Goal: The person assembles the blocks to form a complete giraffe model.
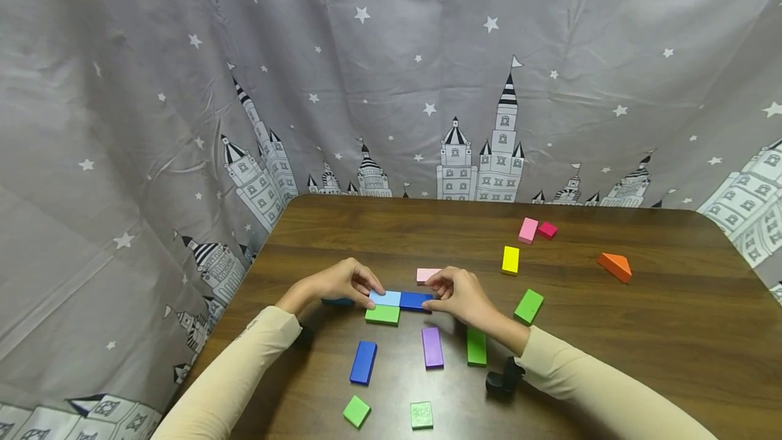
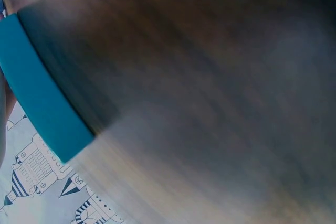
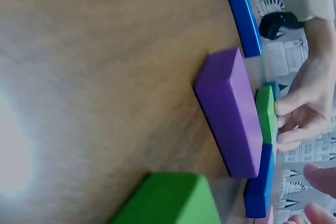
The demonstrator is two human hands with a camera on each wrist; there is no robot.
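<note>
My left hand (image 1: 348,280) pinches a light blue block (image 1: 386,297) between thumb and fingers; the thumb also lies close to a green block (image 1: 382,316) along its near side. A dark blue block (image 1: 415,301) sits end to end with the light blue one. Over its right end hovers my right hand (image 1: 459,294), thumb and fingers parted; the right wrist view shows these fingertips (image 3: 320,178) apart from the dark blue block (image 3: 259,184). Partly hidden behind the right hand lies a pale pink block (image 1: 427,276). A teal block (image 2: 44,87) is beneath the left wrist.
Nearer me lie a purple block (image 1: 432,348), a blue block (image 1: 363,362), a long green block (image 1: 476,347) and small green blocks (image 1: 357,412). A yellow block (image 1: 510,260), pink block (image 1: 528,230) and orange triangle (image 1: 615,267) lie farther right. A curtain (image 1: 391,73) hangs behind the table.
</note>
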